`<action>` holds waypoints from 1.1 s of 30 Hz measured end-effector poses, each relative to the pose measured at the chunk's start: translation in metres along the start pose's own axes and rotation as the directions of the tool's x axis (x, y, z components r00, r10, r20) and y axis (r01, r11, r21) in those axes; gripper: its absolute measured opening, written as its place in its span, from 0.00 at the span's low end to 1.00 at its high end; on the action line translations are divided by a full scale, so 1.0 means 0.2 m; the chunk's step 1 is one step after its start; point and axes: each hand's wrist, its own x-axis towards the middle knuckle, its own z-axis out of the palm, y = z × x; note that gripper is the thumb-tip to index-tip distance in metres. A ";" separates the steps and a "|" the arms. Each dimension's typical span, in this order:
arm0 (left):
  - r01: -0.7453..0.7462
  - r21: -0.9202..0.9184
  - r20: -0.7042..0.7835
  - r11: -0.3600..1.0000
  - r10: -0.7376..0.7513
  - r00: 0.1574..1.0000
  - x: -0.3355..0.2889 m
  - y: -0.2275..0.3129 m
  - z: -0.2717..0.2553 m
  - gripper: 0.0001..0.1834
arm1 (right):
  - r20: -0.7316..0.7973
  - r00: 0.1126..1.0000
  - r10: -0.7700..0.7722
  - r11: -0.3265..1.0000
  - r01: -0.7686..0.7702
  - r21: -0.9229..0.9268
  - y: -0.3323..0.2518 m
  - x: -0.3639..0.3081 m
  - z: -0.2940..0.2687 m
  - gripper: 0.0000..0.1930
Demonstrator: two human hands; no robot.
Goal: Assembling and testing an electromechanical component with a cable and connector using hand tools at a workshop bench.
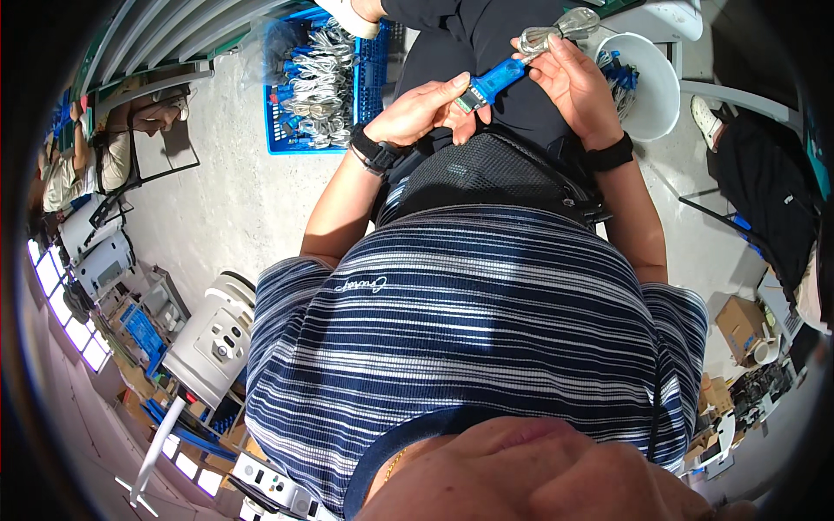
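Above my lap, both hands hold a blue plastic cable adapter [501, 78] with an exposed green circuit-board end [472, 101]. My left hand [419, 111] grips that end, its thumb on top and its fingers partly hidden beneath. A coiled silver-grey cable [573, 24] comes off the other end of the adapter. My right hand [575, 91] pinches this coil between thumb and forefinger, and its other fingers curl near the blue housing. Dark bands circle both wrists.
A blue plastic crate [272, 122] full of bundled grey cables stands on the floor to the left. A white bucket [658, 91] with blue-ended cables is at the right. People sit at both sides, one in dark clothes [757, 187]. A white machine [213, 343] stands lower left.
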 end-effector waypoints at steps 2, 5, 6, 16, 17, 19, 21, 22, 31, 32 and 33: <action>0.006 0.009 -0.005 1.000 -0.005 1.000 0.00 0.00 0.00 0.36 | -0.005 1.000 0.004 1.000 -0.004 -0.015 0.00 0.00 0.00 0.14; -0.009 0.019 -0.007 1.000 0.009 1.000 0.00 0.00 0.00 0.36 | 0.001 1.000 0.003 1.000 -0.003 -0.031 0.00 0.00 -0.01 0.14; -0.002 0.012 -0.009 1.000 0.002 1.000 0.00 0.00 0.01 0.36 | 0.004 1.000 0.001 0.999 -0.001 -0.036 0.00 0.00 -0.01 0.14; -0.020 0.043 -0.073 0.999 0.023 0.997 0.01 -0.02 0.00 0.32 | -0.013 1.000 0.015 1.000 -0.015 0.008 -0.02 0.00 -0.01 0.16; -0.042 0.065 -0.075 0.997 0.047 0.996 0.01 -0.02 0.00 0.30 | -0.008 1.000 0.015 0.999 -0.014 0.029 -0.02 -0.01 -0.01 0.16; -0.068 0.110 -0.111 0.992 0.080 0.991 0.03 -0.03 0.00 0.26 | -0.002 1.000 0.015 0.999 -0.015 0.051 -0.02 -0.01 -0.01 0.17; -0.100 0.162 -0.146 0.982 0.124 0.981 0.04 -0.04 0.01 0.22 | -0.014 1.000 -0.019 0.998 0.020 0.051 -0.02 -0.01 -0.01 0.16; -0.104 0.281 -0.219 0.954 0.169 0.961 0.04 -0.05 0.02 0.19 | -0.020 1.000 -0.015 0.998 0.017 0.054 -0.02 -0.01 -0.01 0.16; 0.008 0.681 -0.408 0.732 0.371 0.834 0.03 -0.03 0.04 0.18 | 0.000 0.998 -0.059 0.993 0.059 -0.100 -0.02 -0.02 0.02 0.12; -0.022 0.695 -0.415 0.719 0.425 0.805 0.03 -0.03 0.05 0.19 | 0.002 0.998 -0.060 0.993 0.060 -0.102 -0.03 -0.02 0.02 0.12; -0.022 0.695 -0.415 0.719 0.426 0.804 0.03 -0.03 0.05 0.19 | 0.011 0.998 -0.063 0.992 0.064 -0.108 -0.03 -0.02 0.02 0.12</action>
